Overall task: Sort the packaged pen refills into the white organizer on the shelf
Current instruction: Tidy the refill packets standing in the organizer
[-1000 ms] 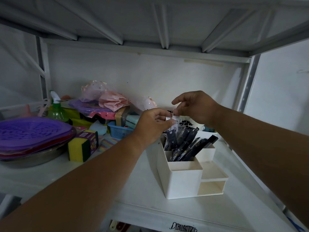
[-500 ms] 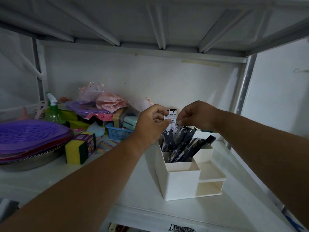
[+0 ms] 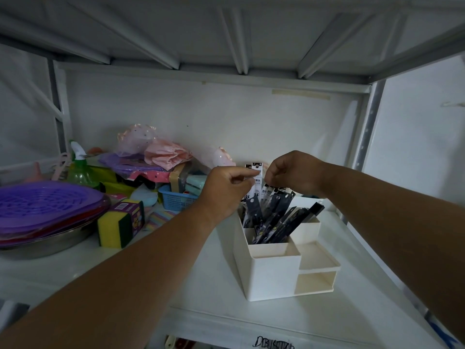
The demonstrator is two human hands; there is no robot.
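A white organizer point(image 3: 274, 275) stands on the shelf, right of centre. Several dark packaged pen refills point(image 3: 276, 220) lean in its tall back compartments. Above them my left hand point(image 3: 226, 190) pinches the top of a white-labelled refill pack point(image 3: 256, 172) that stands upright over the organizer. My right hand point(image 3: 294, 172) is just to the right of that pack, fingers curled down onto the tops of other refill packs point(image 3: 273, 191). Whether the right fingers grip them is hidden.
Left on the shelf lie a purple strainer point(image 3: 45, 205) on a steel bowl, a yellow-green sponge pack point(image 3: 120, 222), a green spray bottle point(image 3: 80, 170), a blue basket point(image 3: 176, 199) and pink bags point(image 3: 161, 152). The shelf post point(image 3: 367, 127) stands at right.
Both hands have dropped slightly toward the organizer. The right hand let go of the white pack's top and curled onto the packs beside it; the left hand still pinches the pack.
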